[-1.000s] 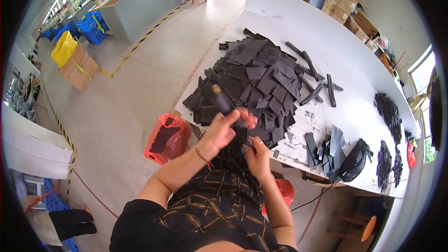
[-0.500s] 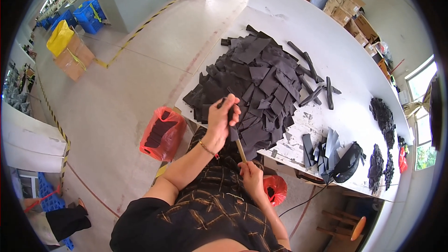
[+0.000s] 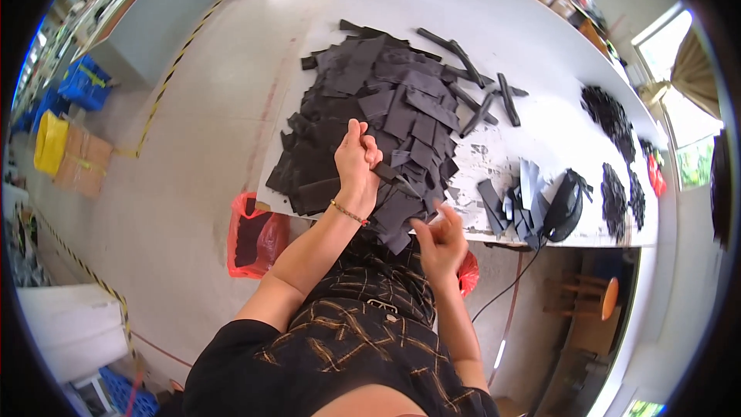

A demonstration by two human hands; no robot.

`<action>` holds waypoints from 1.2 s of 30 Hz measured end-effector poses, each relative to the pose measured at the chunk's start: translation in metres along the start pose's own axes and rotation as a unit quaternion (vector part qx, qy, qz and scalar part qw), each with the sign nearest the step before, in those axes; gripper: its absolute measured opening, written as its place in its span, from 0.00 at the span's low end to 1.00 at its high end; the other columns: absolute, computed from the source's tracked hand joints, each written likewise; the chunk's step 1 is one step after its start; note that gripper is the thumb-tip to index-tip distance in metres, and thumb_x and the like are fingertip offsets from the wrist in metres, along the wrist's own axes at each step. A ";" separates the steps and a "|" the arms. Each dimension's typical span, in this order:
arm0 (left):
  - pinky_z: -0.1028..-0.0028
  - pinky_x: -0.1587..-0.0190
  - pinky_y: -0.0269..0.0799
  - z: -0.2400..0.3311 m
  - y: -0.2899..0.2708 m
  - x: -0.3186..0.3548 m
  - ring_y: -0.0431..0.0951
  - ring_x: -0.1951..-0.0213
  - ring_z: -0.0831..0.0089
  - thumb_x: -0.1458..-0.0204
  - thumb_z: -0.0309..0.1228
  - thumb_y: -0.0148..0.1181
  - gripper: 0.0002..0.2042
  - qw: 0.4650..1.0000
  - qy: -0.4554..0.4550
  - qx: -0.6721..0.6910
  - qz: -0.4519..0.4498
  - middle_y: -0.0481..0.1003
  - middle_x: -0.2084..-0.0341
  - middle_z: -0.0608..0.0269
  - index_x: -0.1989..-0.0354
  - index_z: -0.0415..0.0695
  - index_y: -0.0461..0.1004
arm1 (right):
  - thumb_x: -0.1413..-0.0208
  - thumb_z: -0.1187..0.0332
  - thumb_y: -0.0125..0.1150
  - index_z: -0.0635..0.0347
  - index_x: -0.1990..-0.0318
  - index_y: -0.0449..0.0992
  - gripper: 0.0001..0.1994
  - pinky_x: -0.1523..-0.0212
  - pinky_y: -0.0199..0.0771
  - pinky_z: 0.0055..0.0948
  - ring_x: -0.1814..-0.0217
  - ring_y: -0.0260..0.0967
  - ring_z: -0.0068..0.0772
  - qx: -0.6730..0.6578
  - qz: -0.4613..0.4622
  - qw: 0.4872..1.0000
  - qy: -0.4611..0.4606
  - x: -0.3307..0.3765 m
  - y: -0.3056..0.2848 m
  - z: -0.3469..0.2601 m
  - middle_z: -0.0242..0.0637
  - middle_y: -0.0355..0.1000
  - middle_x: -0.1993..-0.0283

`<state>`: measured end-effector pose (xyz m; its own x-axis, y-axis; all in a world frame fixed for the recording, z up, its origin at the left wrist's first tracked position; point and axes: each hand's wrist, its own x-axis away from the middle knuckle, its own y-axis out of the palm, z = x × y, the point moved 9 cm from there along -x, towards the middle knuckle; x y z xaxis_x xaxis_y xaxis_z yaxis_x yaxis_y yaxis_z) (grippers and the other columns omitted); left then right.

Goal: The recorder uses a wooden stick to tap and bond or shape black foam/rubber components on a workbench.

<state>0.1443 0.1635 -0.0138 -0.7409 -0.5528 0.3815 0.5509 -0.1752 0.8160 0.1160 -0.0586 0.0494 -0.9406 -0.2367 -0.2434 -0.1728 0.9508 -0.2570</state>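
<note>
My left hand (image 3: 358,161) is closed over the front of a large heap of black fabric pieces (image 3: 351,104). A short black fabric strip (image 3: 387,172) sticks out from it toward the right; the rest is hidden by the fingers. My right hand (image 3: 443,245) is near the heap's lower right edge, thumb and forefinger apart, and I see nothing held in it. Its fingers are slightly smeared by motion.
Black rolled strips (image 3: 508,99) lie right of the heap on the white table (image 3: 552,58). Further right are grey and black pieces (image 3: 527,201), a black corded object (image 3: 567,205) and dark bundles (image 3: 610,120). A red plastic bag (image 3: 270,239) stands left, below the table edge.
The light stick that my right hand held is no longer visible. My right hand has moved up to the heap's edge and its fingers have parted. The view has shifted.
</note>
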 end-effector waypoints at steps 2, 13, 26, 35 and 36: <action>0.81 0.81 0.51 -0.016 0.002 0.001 0.56 0.87 0.85 0.36 0.42 0.52 0.13 0.998 -0.055 -0.003 0.018 0.63 0.86 0.73 0.64 0.46 0.70 | 0.45 0.75 0.65 0.64 0.63 0.78 0.04 0.76 0.55 0.19 0.76 0.57 0.15 0.066 0.023 0.993 -0.091 -0.026 0.021 -0.021 0.28 0.65 0.75; 0.77 0.72 0.71 -0.118 0.067 0.113 0.74 0.79 0.79 0.39 0.36 0.59 0.17 0.705 -0.247 -0.400 -0.531 0.71 0.77 0.68 0.48 0.39 0.65 | 0.41 0.73 0.60 0.68 0.66 0.79 0.06 0.68 0.65 0.25 0.67 0.68 0.24 0.102 0.014 0.994 -0.042 -0.051 -0.054 -0.023 0.34 0.71 0.70; 0.78 0.75 0.68 -0.182 0.033 0.199 0.72 0.81 0.80 0.32 0.39 0.41 0.17 0.733 -0.261 -0.422 -0.465 0.73 0.79 0.64 0.72 0.41 0.64 | 0.33 0.61 0.48 0.59 0.74 0.68 0.16 0.77 0.56 0.21 0.79 0.57 0.19 -0.126 0.362 0.922 -0.059 -0.103 -0.222 -0.034 0.29 0.61 0.79; 0.66 0.69 0.71 -0.125 0.028 0.154 0.77 0.70 0.56 0.46 0.30 0.60 0.07 0.624 0.158 -0.679 -0.354 0.75 0.72 0.55 0.71 0.39 0.73 | 0.33 0.62 0.44 0.67 0.47 0.73 0.18 0.74 0.70 0.24 0.64 0.77 0.29 0.065 0.182 0.974 -0.117 -0.327 -0.239 -0.009 0.41 0.78 0.58; 0.67 0.69 0.71 -0.112 0.025 0.143 0.77 0.71 0.58 0.48 0.27 0.61 0.05 0.622 0.176 -0.700 -0.305 0.75 0.73 0.55 0.71 0.40 0.74 | 0.33 0.62 0.45 0.67 0.47 0.72 0.18 0.72 0.72 0.25 0.62 0.78 0.30 0.150 0.115 0.978 -0.090 -0.329 -0.215 0.011 0.41 0.78 0.58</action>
<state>0.0949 -0.0109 0.0130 -0.9817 -0.1372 -0.1322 0.1860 -0.8405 -0.5088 0.4654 -0.1877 0.1747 -0.8734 -0.0793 -0.4804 0.1569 0.8882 -0.4319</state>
